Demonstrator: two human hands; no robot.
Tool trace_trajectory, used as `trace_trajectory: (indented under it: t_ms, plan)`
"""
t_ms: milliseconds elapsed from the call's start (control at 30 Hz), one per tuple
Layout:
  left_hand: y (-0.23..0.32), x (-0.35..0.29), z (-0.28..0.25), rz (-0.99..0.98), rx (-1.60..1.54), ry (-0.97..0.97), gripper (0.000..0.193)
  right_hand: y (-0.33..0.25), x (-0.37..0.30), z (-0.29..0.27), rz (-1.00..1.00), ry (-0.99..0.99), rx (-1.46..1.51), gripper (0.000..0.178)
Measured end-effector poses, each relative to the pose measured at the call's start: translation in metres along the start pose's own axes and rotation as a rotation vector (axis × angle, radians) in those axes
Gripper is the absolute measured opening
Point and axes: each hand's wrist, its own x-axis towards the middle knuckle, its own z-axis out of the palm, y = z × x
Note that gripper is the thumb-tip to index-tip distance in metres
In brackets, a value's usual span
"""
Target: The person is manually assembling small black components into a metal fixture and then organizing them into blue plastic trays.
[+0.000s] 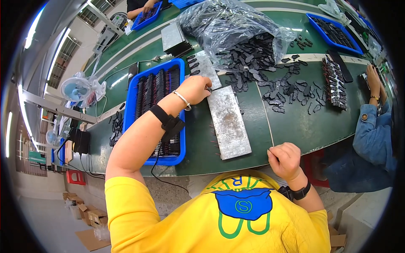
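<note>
While the left hand (195,88) pinches a small part at the far end of the plate (228,122), whose length runs near-to-far, the right hand (286,160) rests clenched at the worktop's (291,126) near edge.

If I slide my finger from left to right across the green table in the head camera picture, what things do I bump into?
Small fan → blue tray → left hand → metal plate → loose black parts → neat row of black parts → another person's hands.

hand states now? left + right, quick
Left hand: closed, fingertips at the top end of the grey metal plate; grasp unclear.
Right hand: loosely closed at the table edge; contents cannot be told.
</note>
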Motion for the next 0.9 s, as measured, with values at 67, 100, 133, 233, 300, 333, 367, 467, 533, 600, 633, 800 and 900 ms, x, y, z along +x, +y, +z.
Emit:
trace_trajectory:
  t_ms: [67,100,133,233,300,333,367,467,533,600,633,800,900]
  plan:
    - [0.003,-0.007,-0.005,-0.014,0.029,0.095,0.021,0.0,-0.001,-0.001,0.002,-0.007,0.033,0.014]
    - [0.007,-0.011,-0.008,-0.02,0.041,0.141,0.021,0.0,-0.001,-0.002,0.004,-0.012,0.048,0.014]
    - [0.016,-0.016,-0.013,-0.013,0.035,0.142,0.021,0.0,-0.001,-0.005,0.006,-0.015,0.04,0.014]
    - [0.066,-0.051,-0.033,-0.101,-0.81,-0.116,0.025,0.0,0.005,-0.015,0.254,-0.082,0.251,0.018]
    - [0.097,-0.083,-0.027,-0.091,-0.996,-0.208,0.029,-0.006,0.019,-0.017,0.254,-0.089,0.342,0.022]
    - [0.109,-0.097,-0.02,-0.074,-1.189,-0.273,0.034,-0.009,0.028,-0.017,0.248,-0.089,0.441,0.027]
    - [0.116,-0.11,-0.013,-0.061,-1.386,-0.327,0.04,-0.013,0.04,-0.015,0.126,-0.111,0.445,0.03]
    - [0.125,-0.13,0.012,-0.139,-1.541,-0.297,0.042,-0.03,0.062,-0.005,-0.036,-0.174,0.447,0.039]
    - [0.125,-0.133,0.024,-0.178,-1.616,-0.284,0.044,-0.035,0.064,0.003,-0.093,-0.207,0.443,0.044]
    - [0.124,-0.136,0.035,-0.249,-1.659,-0.171,0.041,-0.038,0.063,0.009,-0.108,-0.243,0.417,0.047]
    - [0.124,-0.138,0.04,-0.283,-1.677,-0.114,0.04,-0.04,0.062,0.012,-0.117,-0.26,0.402,0.048]
    - [0.12,-0.136,0.062,-0.28,-1.804,0.039,0.039,-0.05,0.055,0.022,-0.008,-0.197,0.327,0.043]
    - [0.121,-0.133,0.069,-0.306,-1.773,0.128,0.039,-0.05,0.049,0.027,0.012,-0.15,0.238,0.04]
